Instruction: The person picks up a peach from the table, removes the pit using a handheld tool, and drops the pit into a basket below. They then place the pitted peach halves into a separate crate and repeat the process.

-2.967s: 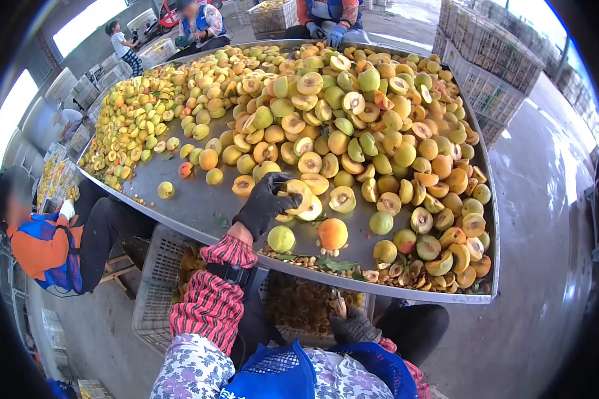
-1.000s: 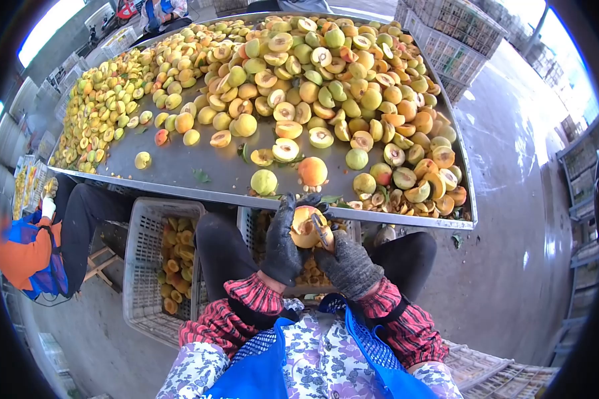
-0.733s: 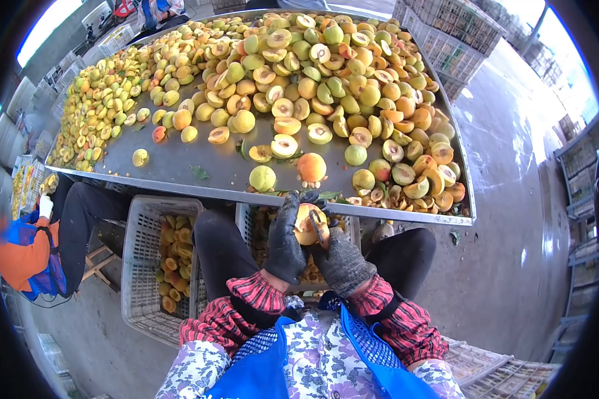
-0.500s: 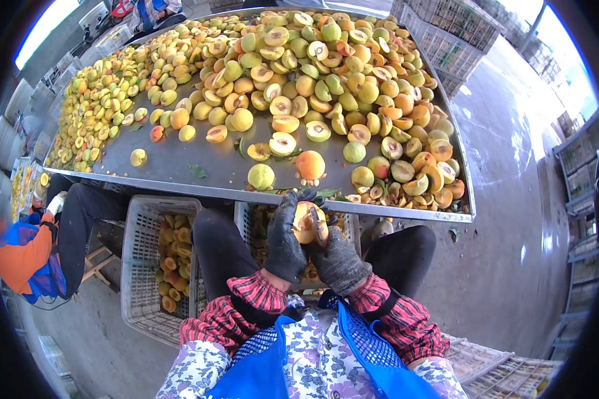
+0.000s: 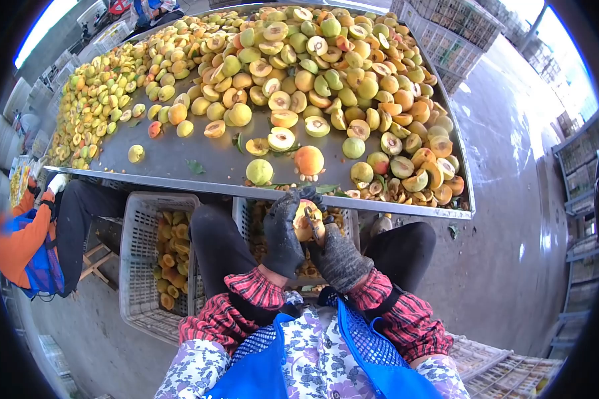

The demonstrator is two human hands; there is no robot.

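Note:
My left hand [image 5: 283,229], in a dark glove, is closed around a peach [image 5: 304,225] just in front of the table's near edge. The peach's cut flesh faces up. My right hand [image 5: 337,256], in a grey glove, is closed against the right side of the fruit. A thin dark tool seems to stick out of its fingers onto the flesh; its kind is too small to make out. Just beyond my hands, on the metal table [image 5: 209,178], lie a whole orange-red peach [image 5: 309,160] with several pits beside it and a greenish peach [image 5: 259,171].
A large heap of halved and whole peaches [image 5: 293,66] covers much of the table. Below its edge stand a crate of peach halves [image 5: 132,266] and another crate [image 5: 241,216] between my knees. A co-worker in an orange sleeve [image 5: 36,233] sits at left. Stacked crates [image 5: 446,46] stand at far right.
My hands stay together at nearly the same spot, and the peach has turned slightly, showing more cut flesh. At left, the co-worker's gloved hand has moved up toward the table edge.

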